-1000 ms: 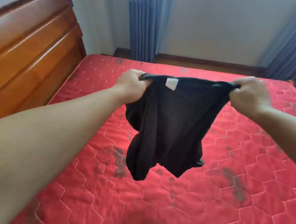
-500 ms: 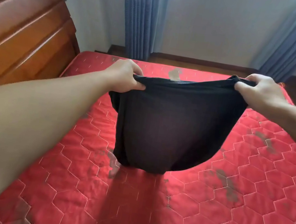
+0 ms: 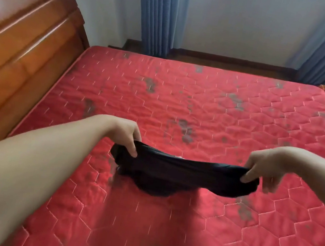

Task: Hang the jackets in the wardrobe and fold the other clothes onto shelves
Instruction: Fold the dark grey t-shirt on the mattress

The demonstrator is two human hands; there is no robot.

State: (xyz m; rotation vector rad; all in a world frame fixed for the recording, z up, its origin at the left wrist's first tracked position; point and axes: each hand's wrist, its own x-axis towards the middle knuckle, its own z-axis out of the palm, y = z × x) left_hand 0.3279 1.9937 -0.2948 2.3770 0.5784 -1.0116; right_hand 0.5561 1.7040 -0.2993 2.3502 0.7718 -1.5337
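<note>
1. Wooden headboard [image 3: 21,41] along the mattress's left edge.
2. Left hand [image 3: 126,136], fingers pinching the garment's left end.
3. Black garment [image 3: 181,174] stretched between both hands, sagging onto the red mattress [image 3: 182,232] mid-surface.
4. Right hand [image 3: 263,168], fingers pinching the right end.

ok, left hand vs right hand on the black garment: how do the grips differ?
The left hand pinches the black garment at its near-headboard end, with the fingers pointing down. The right hand pinches the opposite end, with its lower fingers splayed loose. Both hold the top edge, just above the red mattress.
</note>
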